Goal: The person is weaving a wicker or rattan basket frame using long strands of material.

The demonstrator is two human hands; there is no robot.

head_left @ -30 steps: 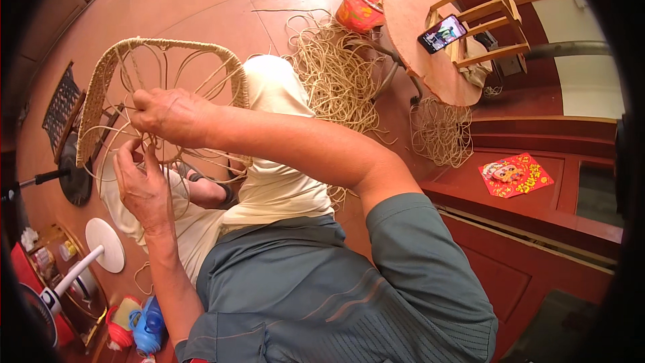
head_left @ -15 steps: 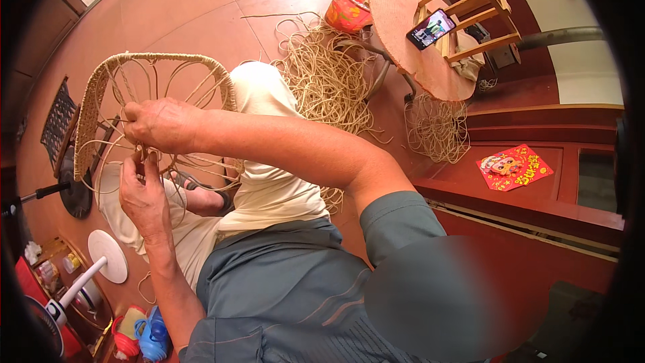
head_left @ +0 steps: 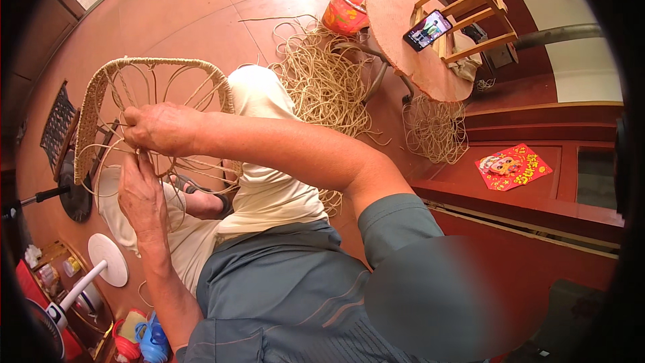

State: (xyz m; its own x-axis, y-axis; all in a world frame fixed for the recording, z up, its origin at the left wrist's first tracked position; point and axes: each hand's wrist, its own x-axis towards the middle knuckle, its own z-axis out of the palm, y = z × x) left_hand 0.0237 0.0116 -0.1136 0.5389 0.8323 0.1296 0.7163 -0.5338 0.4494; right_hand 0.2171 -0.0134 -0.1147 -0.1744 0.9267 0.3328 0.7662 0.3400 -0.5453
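A half-woven basket (head_left: 89,109) of tan cord rests over my lap, its braided rim curving round a web of loose strands. My right hand (head_left: 158,128) reaches across from the right, its fingers closed on cord strands near the basket's middle. Just below it, my left hand (head_left: 142,191) points upward, its fingertips pinched on cord right under the right hand. The exact spot where the cords meet is partly covered by my fingers. Several loose strands (head_left: 201,165) fan out beside my hands, across my leg.
A big heap of tan cord (head_left: 322,81) lies on the floor beyond my knee, beside a red bucket (head_left: 347,7). On a round table (head_left: 396,10) stand a phone (head_left: 428,30) and a wooden frame (head_left: 507,33). A white fan (head_left: 107,259) and blue bottle (head_left: 153,339) are lower left.
My left hand has moved up slightly, its fingers straighter and closer together against the right hand. The right hand stays nearly in place on the strands.
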